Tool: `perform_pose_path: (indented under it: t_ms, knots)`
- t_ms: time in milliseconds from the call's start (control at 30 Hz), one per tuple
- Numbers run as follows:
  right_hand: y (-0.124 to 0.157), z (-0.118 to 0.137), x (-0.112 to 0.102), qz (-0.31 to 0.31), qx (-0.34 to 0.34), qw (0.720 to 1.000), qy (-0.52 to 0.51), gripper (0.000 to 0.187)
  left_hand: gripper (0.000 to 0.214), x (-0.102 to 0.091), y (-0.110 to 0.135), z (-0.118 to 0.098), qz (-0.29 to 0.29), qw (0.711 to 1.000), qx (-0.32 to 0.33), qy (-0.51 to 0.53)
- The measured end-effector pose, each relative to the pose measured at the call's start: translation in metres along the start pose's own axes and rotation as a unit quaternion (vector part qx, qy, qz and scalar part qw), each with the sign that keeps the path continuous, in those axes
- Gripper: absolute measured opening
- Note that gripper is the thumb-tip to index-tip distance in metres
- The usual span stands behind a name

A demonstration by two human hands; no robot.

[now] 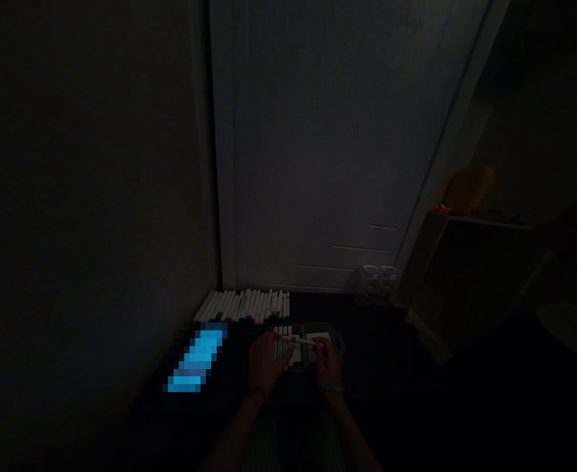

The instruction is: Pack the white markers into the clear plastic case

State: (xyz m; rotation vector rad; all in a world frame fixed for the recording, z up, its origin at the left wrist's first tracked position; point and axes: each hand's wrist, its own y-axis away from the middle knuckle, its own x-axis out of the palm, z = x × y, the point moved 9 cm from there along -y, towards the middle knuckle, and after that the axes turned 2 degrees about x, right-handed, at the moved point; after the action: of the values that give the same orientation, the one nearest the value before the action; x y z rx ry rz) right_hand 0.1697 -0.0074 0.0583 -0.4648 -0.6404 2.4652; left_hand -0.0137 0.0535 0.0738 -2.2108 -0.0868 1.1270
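Observation:
In the dim light, a slim white marker (299,340) with a reddish band spans the gap between my two hands. My left hand (265,357) has its fingers closed at the marker's left end. The other end is pinched by the fingers of my right hand (328,362), which has a band around the wrist. Beneath both hands lies an open clear plastic case (313,326). Several white markers (282,330) stand side by side in its left half, partly covered by my left hand. Something white shows in the right half, its kind too dark to tell.
A long row of white markers (249,305) lies against the wall behind the case. To the left is a blurred bright blue patch (197,357). Two clear containers with handles (377,286) stand at the back right, beside a box-like shelf (480,275) with an orange object (471,187) on top.

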Motion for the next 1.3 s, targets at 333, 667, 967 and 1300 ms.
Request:
perform_pose_path:
  t_ms: [333, 667, 967, 1300]
  knots:
    - [0.002, 0.013, 0.009, 0.059, 0.005, 0.998, -0.026, 0.032, 0.027, 0.003, 0.002, -0.021, 0.038, 0.996, 0.076, -0.003]
    - [0.002, 0.001, 0.002, 0.008, 0.012, 1.0, 0.018, 0.033, 0.03, 0.006, 0.001, -0.015, 0.038, 0.997, 0.067, 0.005]
    - [0.001, -0.001, 0.002, 0.013, 0.012, 0.999, 0.031, 0.035, 0.032, 0.01, 0.002, -0.011, 0.034, 0.997, 0.065, -0.001]
    - [0.001, -0.002, 0.002, 0.01, 0.018, 0.999, 0.027, 0.035, 0.031, 0.01, 0.002, -0.01, 0.047, 0.997, 0.056, 0.007]
